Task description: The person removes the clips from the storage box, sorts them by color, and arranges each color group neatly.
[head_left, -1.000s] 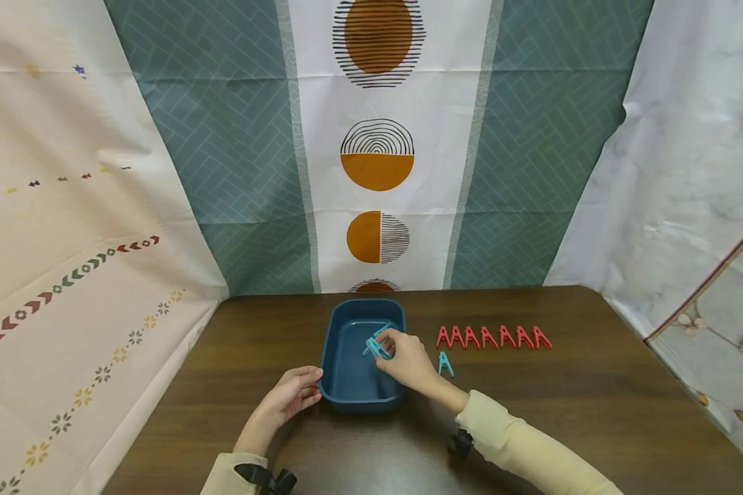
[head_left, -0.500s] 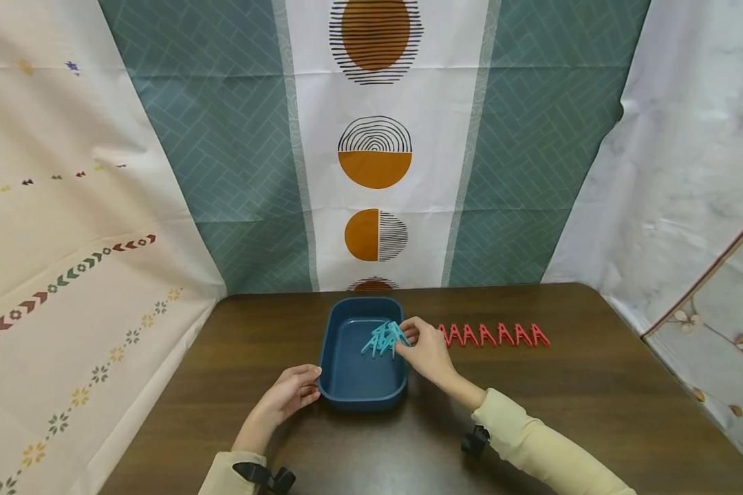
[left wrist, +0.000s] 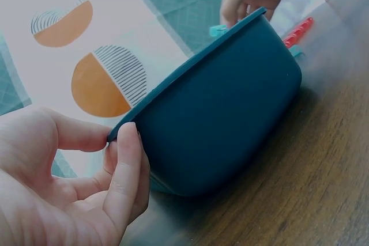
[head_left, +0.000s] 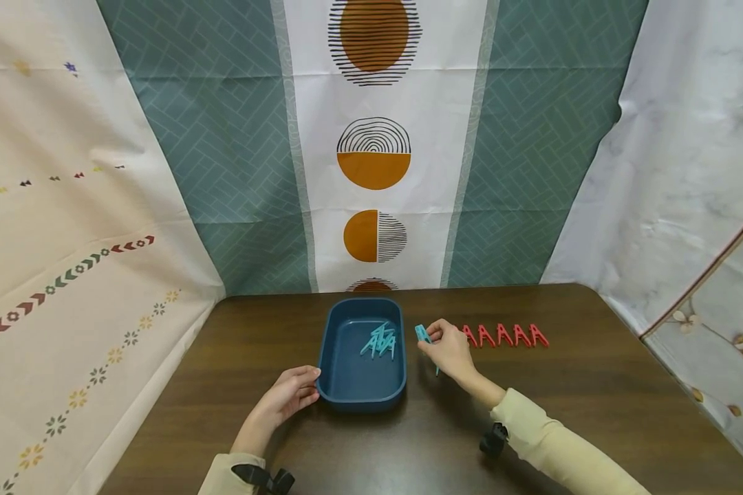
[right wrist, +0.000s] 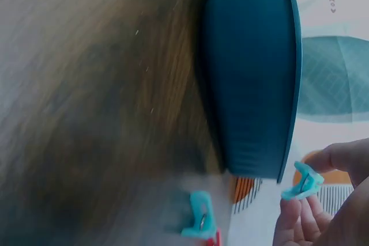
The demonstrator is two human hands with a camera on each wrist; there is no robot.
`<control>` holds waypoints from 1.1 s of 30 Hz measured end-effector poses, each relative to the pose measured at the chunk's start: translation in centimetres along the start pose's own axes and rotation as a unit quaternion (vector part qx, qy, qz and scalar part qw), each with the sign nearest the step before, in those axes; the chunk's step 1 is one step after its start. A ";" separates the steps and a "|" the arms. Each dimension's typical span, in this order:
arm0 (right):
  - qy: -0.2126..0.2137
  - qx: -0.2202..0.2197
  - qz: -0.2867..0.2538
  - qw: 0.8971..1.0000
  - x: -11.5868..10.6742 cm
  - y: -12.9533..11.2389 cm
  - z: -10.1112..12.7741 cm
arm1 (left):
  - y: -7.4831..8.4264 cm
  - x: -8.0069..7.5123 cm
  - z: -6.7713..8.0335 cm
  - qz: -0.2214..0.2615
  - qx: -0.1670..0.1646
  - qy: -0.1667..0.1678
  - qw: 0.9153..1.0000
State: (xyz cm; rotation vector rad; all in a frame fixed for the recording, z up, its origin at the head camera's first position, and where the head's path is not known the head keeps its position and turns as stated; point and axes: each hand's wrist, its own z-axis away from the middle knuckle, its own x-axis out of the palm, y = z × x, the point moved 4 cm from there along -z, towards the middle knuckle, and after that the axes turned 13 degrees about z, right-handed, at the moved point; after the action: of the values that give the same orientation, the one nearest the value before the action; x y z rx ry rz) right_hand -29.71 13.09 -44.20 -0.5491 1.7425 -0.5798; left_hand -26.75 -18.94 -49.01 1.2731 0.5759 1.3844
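Left hand (head_left: 287, 397): I see it at the near left corner of the tub, thumb on the rim and fingers (left wrist: 124, 174) curled against the outer wall, steadying it. It holds nothing else.

Dark blue tub (head_left: 331, 371): it stands flat on the tabletop (head_left: 594, 412), just right of that hand. A small heap of teal clothes pegs (head_left: 380, 341) lies inside, toward the far right part of its floor.

Right hand (head_left: 448, 350): it is just beside the tub's right wall, outside it. Its thumb and fingers pinch one teal peg (head_left: 422, 333) at the fingertips, lifted clear of the wood. The right wrist view shows the same peg (right wrist: 304, 182) held next to the tub's rim.

Second loose teal peg (right wrist: 200, 220): it lies on the tabletop under that hand; in the head view only a sliver shows below the fingers.

Red pegs (head_left: 508, 335): a neat row on the tabletop, right of the hand, untouched; the nearest ones are partly hidden behind it.

Step in hand, as I judge it: a teal peg is held at the tub's side, between the heap inside and the tabletop outside. Which way it is travelling I cannot tell.

Next move calls for: a steady pinch on the peg, clearance over the rim or a soft set-down on the wood, and the left hand bracing the tub so it does not slide.
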 end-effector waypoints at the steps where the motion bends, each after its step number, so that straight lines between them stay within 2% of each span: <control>1: -0.003 0.002 0.008 1.000 -0.2 0.3 0.0 | 0.0 0.0 0.0 0.001 -0.001 0.000 1.000; 7: -0.020 0.011 0.061 0.998 -1.1 2.4 -0.3 | -0.1 0.0 -0.1 0.002 -0.002 -0.001 1.000; 12: -0.031 0.019 0.080 0.996 -1.6 4.3 -0.4 | -0.1 0.0 -0.1 0.002 -0.002 -0.001 1.000; 18: -0.056 0.055 0.111 0.991 -1.6 6.0 -0.5 | -0.1 -0.1 -0.1 0.000 -0.003 -0.001 1.000; 23: -0.077 0.072 0.135 0.985 -1.3 6.7 -0.5 | -0.2 -0.1 -0.2 -0.003 -0.001 0.003 1.000; 33: -0.095 0.061 0.158 0.981 -0.8 7.2 -0.5 | -0.2 -0.1 0.0 0.004 0.000 -0.002 1.000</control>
State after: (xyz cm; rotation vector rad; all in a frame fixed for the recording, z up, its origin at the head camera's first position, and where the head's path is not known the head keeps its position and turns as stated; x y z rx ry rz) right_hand -30.45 19.20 -48.09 -0.2248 1.5601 -0.3915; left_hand -26.70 -18.94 -49.20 1.2794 0.5687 1.3873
